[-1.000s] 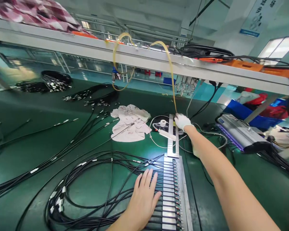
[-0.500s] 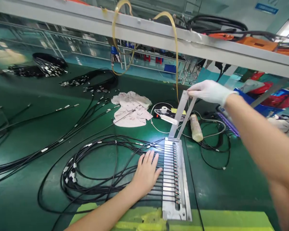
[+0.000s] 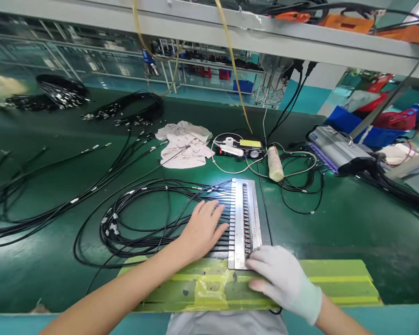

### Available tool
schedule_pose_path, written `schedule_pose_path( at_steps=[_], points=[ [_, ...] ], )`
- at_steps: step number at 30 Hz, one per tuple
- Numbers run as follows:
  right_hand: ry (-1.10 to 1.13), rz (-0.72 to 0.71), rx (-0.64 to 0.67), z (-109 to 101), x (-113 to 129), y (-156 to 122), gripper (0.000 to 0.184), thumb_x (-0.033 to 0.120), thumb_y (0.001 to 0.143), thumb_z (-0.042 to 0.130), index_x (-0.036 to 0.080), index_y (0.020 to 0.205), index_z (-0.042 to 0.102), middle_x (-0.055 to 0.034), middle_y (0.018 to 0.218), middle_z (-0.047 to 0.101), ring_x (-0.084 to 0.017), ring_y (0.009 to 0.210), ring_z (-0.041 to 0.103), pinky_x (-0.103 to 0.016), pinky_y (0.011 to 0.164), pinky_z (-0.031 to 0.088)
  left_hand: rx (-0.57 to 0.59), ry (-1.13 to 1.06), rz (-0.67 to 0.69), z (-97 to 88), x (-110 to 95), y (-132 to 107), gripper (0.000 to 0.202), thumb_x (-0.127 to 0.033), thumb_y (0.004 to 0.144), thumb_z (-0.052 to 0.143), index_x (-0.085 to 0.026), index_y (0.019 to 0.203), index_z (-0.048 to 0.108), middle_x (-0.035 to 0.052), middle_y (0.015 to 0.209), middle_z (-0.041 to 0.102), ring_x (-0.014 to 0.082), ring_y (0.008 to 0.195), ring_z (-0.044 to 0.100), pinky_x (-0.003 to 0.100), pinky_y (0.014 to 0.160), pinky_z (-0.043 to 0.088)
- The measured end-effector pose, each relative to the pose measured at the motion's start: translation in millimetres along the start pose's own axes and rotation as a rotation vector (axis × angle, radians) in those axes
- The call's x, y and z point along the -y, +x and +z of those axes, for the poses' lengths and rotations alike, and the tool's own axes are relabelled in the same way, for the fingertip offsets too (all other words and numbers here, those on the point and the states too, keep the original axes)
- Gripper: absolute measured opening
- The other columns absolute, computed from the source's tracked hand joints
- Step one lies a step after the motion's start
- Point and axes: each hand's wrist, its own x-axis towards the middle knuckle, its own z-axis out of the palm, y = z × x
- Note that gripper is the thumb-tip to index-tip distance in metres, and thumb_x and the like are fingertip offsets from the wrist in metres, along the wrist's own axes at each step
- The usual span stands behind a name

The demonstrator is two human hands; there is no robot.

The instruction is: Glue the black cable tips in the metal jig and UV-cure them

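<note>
A long metal clamping fixture (image 3: pixel 255 204) lies on the green table with its hinged frame down. A row of black cables (image 3: pixel 153 184) runs into its left side, their tips lined up along the slot. My bare left hand (image 3: pixel 201 230) lies flat over the cables just left of the fixture, fingers stretched out. My right hand (image 3: pixel 281 277), in a white fingertip-coated glove, has its fingertips on the fixture's near right corner, with the thumb apart below. Nothing shows held in either hand. The fingers partly cover the fixture's near end.
Yellow-green taped board (image 3: pixel 338 279) lines the table's front edge. Behind the fixture are a white cloth (image 3: pixel 186 156), a black control box (image 3: pixel 235 151) and a bottle (image 3: pixel 275 164). A grey machine (image 3: pixel 342 146) stands right. Cable bundles (image 3: pixel 61 90) lie back left; a shelf beam (image 3: pixel 192 28) spans above.
My right hand has swung the fixture's raised frame down and come to its near end. My left hand stays on the cables. The view has shifted.
</note>
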Motion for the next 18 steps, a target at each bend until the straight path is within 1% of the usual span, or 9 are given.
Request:
schedule_pose_path(
  at_steps=[2,4,6,8,10,12,14,16,18],
  points=[
    [0.108,0.178,-0.078,4,-13,-20,0.038,0.039,0.093,0.063,0.034,0.131,0.061,-0.0088,0.125,0.069,-0.031,0.11,0.065,-0.049,0.09,0.054,0.121,-0.034,0.039,-15.4,-22,-24,0.033,-0.038,0.103,0.041,-0.017,0.116,0.064,0.012,0.114,0.063,0.0274,0.11,0.057,0.049,0.101,0.044],
    [0.152,0.364,-0.148,9,-21,-37,0.044,0.037,0.094,0.06,0.041,0.138,0.055,-0.0071,0.129,0.067,-0.034,0.113,0.065,-0.055,0.093,0.055,0.266,-0.064,0.023,-17.6,-41,-53,0.033,-0.035,0.103,0.04,-0.018,0.099,0.068,0.0093,0.094,0.065,0.0259,0.092,0.06,0.046,0.089,0.048],
    [0.182,0.457,-0.174,20,-20,-47,0.05,0.038,0.094,0.057,0.043,0.144,0.051,-0.0079,0.127,0.067,-0.036,0.113,0.064,-0.057,0.09,0.057,0.32,-0.133,-0.004,-7.1,-55,-80,0.03,-0.032,0.1,0.045,-0.019,0.117,0.065,0.0105,0.101,0.066,0.0268,0.093,0.06,0.045,0.089,0.048],
    [0.229,0.489,-0.182,33,-13,-50,0.055,0.04,0.094,0.055,0.043,0.148,0.046,-0.0097,0.13,0.064,-0.038,0.118,0.062,-0.058,0.091,0.058,0.3,-0.242,-0.051,9.4,-64,-101,0.046,-0.025,0.096,0.046,-0.02,0.142,0.05,0.0129,0.116,0.064,0.028,0.102,0.059,0.046,0.094,0.048],
    [0.307,0.551,-0.178,43,-2,-50,0.056,0.045,0.093,0.054,0.044,0.148,0.046,-0.0092,0.135,0.061,-0.038,0.124,0.058,-0.059,0.094,0.057,0.279,-0.369,-0.12,25.0,-68,-114,0.059,-0.019,0.093,0.044,-0.022,0.152,0.037,0.0145,0.123,0.059,0.0284,0.109,0.056,0.049,0.099,0.047],
    [0.429,0.669,-0.17,46,6,-48,0.055,0.05,0.091,0.056,0.046,0.145,0.05,-0.006,0.141,0.058,-0.038,0.13,0.055,-0.06,0.1,0.054,0.282,-0.524,-0.192,35.3,-70,-121,0.066,-0.017,0.09,0.044,-0.024,0.154,0.033,0.0142,0.124,0.057,0.0285,0.115,0.053,0.053,0.104,0.044],
    [0.643,0.792,-0.182,42,9,-44,0.055,0.054,0.087,0.062,0.045,0.14,0.055,-0.0033,0.146,0.055,-0.038,0.136,0.05,-0.06,0.109,0.049,0.279,-0.762,-0.291,39.0,-71,-124,0.069,-0.018,0.085,0.049,-0.027,0.153,0.035,0.0132,0.13,0.055,0.0283,0.124,0.05,0.055,0.111,0.038],
    [0.969,0.885,-0.245,33,7,-38,0.058,0.055,0.084,0.067,0.04,0.139,0.058,-0.0045,0.151,0.052,-0.037,0.14,0.047,-0.059,0.115,0.043,0.247,-1.125,-0.451,36.3,-71,-122,0.068,-0.021,0.081,0.053,-0.027,0.148,0.04,0.0124,0.139,0.053,0.0276,0.13,0.05,0.053,0.114,0.037],
    [1.333,0.951,-0.311,23,2,-31,0.062,0.057,0.085,0.066,0.036,0.142,0.055,-0.0087,0.152,0.052,-0.037,0.138,0.05,-0.06,0.112,0.045,0.204,-1.525,-0.614,28.4,-72,-117,0.063,-0.021,0.078,0.056,-0.024,0.14,0.048,0.0127,0.146,0.052,0.027,0.13,0.054,0.048,0.11,0.041]
  ],
)
